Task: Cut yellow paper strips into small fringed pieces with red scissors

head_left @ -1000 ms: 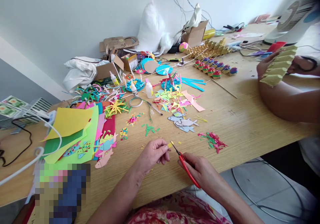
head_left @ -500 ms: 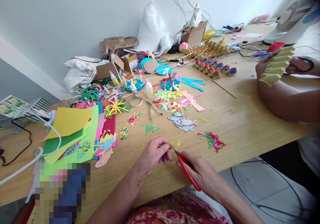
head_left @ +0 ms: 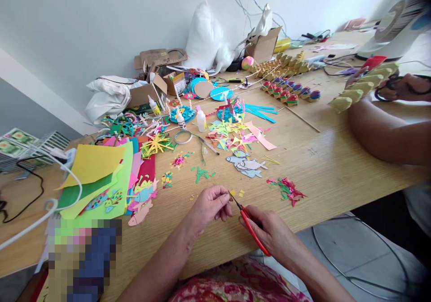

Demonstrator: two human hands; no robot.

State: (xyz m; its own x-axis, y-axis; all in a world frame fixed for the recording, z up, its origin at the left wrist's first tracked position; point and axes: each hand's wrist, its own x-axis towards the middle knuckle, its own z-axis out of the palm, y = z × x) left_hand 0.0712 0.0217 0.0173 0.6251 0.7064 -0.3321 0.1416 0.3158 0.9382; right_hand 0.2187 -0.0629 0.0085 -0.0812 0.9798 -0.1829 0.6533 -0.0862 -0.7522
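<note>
My right hand (head_left: 274, 237) grips red-handled scissors (head_left: 253, 231), their dark blades pointing up and left toward my other hand. My left hand (head_left: 213, 205) is closed in a pinch at the blade tips; what it pinches is too small to make out. Just beyond the blades, small yellow paper pieces (head_left: 241, 193) lie on the wooden table (head_left: 202, 257). To their right is a heap of red and green paper snips (head_left: 291, 192). Grey-blue paper fish (head_left: 247, 165) rest farther back, near a pile of mixed paper scraps (head_left: 232, 133).
Coloured paper sheets (head_left: 97, 162) and pink paper fish (head_left: 139, 212) lie on the left. Glue bottles (head_left: 201, 120) stand mid-table before blue discs (head_left: 221, 93). Painted egg-carton cups (head_left: 291, 99) sit behind. At right, another person's hands hold an egg-carton strip (head_left: 360, 88) and black-handled scissors (head_left: 387, 88).
My hands stay almost in place, with the scissors at the left fingertips. The other person's egg-carton strip has tilted and shifted left, and their scissors hand has moved left.
</note>
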